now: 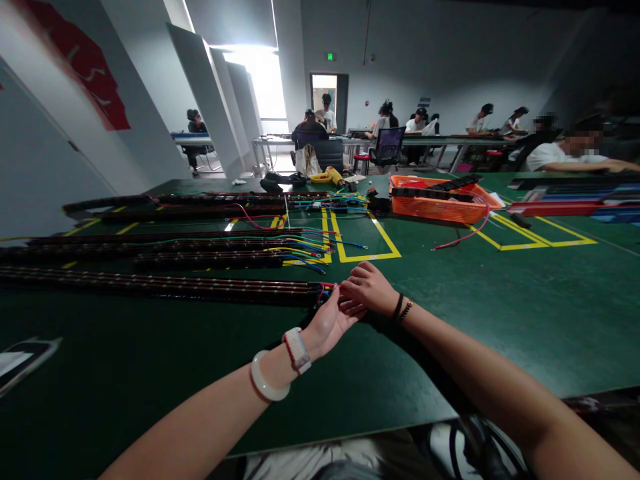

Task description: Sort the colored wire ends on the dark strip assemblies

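A long dark cable bundle (225,288) lies across the green table, and short coloured wires (327,285), red and yellow among them, come out of its right end. At those wire ends my left hand (330,325) is turned palm up, its thumb against the wires and its fingers curled beneath. My right hand (373,288) meets it from the right with bent fingers pressed together over the same spot. The wire tips are hidden between both hands. Just beyond lie more dark bundles (210,257) with loose coloured wires and metal ring terminals (365,247).
An orange basket (440,212) holding black strips stands at the back right. Near it are a yellow heat gun (327,177) and a red wire (460,239). Yellow tape outlines (370,257) mark the table (500,313). A dark flat object (25,363) lies left. People work at tables behind.
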`<state>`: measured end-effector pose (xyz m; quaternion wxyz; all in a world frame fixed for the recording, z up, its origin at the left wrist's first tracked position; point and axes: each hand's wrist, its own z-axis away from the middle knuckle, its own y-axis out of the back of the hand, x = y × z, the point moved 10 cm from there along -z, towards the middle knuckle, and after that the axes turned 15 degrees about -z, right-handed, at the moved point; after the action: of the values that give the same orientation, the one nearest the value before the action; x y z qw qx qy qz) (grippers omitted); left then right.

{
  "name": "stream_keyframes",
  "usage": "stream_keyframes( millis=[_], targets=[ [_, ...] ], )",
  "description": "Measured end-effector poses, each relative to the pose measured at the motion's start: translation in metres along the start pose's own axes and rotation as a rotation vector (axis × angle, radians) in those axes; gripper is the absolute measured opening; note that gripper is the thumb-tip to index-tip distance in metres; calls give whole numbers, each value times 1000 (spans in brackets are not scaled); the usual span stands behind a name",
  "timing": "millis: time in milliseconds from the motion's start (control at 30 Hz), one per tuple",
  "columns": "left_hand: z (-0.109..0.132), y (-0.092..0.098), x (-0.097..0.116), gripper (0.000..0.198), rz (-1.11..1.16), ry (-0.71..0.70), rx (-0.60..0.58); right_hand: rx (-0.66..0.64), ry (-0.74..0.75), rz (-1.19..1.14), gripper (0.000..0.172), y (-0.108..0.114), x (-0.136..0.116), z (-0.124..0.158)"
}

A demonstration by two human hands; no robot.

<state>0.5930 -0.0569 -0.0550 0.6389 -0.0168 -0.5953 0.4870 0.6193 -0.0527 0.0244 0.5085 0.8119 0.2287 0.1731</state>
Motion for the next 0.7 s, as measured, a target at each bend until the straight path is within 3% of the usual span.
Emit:
stream_keyframes(
  millis=[700],
  targets=[
    [2,-4,3,27,17,-12,-5,23,47,108,16,-1,-3,2]
  ],
)
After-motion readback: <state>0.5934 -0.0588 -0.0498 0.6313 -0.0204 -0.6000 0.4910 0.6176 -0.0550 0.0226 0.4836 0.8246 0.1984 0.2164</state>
